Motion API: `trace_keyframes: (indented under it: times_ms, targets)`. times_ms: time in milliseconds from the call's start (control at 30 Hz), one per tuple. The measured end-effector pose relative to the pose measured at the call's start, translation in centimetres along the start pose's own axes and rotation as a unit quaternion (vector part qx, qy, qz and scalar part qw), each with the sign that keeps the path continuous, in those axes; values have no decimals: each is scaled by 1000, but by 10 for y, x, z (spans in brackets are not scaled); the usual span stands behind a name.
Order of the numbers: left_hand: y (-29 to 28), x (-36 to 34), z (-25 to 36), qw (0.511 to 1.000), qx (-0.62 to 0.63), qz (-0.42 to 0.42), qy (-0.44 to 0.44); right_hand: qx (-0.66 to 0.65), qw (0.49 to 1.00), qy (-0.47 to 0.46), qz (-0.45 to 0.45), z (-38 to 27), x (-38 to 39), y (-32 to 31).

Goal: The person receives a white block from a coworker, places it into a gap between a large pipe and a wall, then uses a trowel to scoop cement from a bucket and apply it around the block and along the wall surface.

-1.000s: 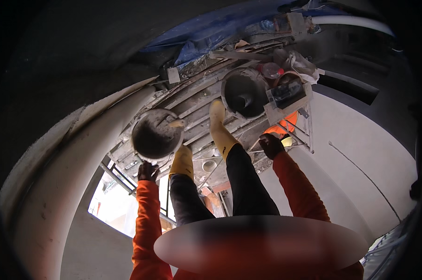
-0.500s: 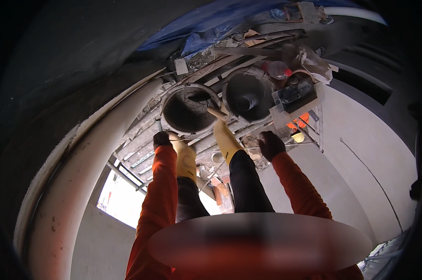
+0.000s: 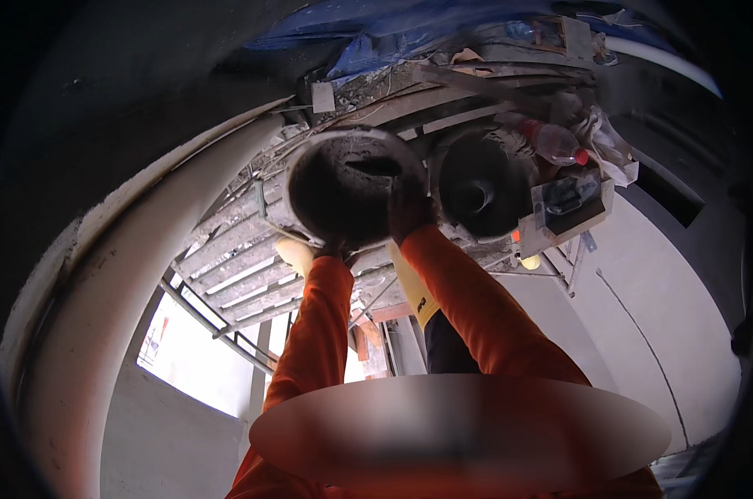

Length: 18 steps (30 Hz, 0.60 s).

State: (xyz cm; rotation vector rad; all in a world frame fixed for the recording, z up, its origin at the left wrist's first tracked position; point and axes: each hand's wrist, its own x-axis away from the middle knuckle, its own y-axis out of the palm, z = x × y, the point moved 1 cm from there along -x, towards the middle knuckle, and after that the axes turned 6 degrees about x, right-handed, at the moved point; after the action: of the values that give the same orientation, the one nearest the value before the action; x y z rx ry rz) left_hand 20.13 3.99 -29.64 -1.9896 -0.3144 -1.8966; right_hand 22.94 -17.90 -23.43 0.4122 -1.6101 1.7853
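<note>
A round, dark, mortar-stained bucket (image 3: 310, 212) is held at its edge by both my hands. My left hand (image 3: 333, 249) is closed at the near rim, its fingers mostly hidden underneath. At the right side of the rim, my right hand (image 3: 411, 208) is closed, dark against the bucket. Inside lies a dark flat blade (image 3: 372, 167), probably a trowel's; its handle is hidden. A second dark bucket (image 3: 510, 187) stands just right of my right hand, with a small cup-like vessel (image 3: 476, 196) in it.
I stand in yellow boots (image 3: 414, 287) on a slatted plank platform (image 3: 235, 270) with gaps. A pale column (image 3: 102, 308) rises at left. At right are a plastic bottle (image 3: 555, 145) and an open box (image 3: 568, 212). A yellow helmet (image 3: 530, 262) shows below. Blue sheeting (image 3: 360, 54) lies beyond.
Both hands have come inward onto the left bucket, which now looks larger and nearer. The wooden handle seen over its rim is now hidden. My view has shifted slightly.
</note>
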Motion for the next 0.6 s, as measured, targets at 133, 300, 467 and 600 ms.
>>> trace_keyframes:
  times_ms: [133,300,467,600]
  targets:
    - [19,22,21,994,-26,-1,111,-119,984,-87,-100,20,16,-49]
    - [-18,93,41,950,-145,-27,274,-103,983,-140,-50,37,71,-126]
    - [-95,236,61,877,-254,-74,401,-62,963,-257,58,19,103,-169]
    - [-108,355,86,896,-177,-149,379,-109,974,-188,-57,-34,170,-185]
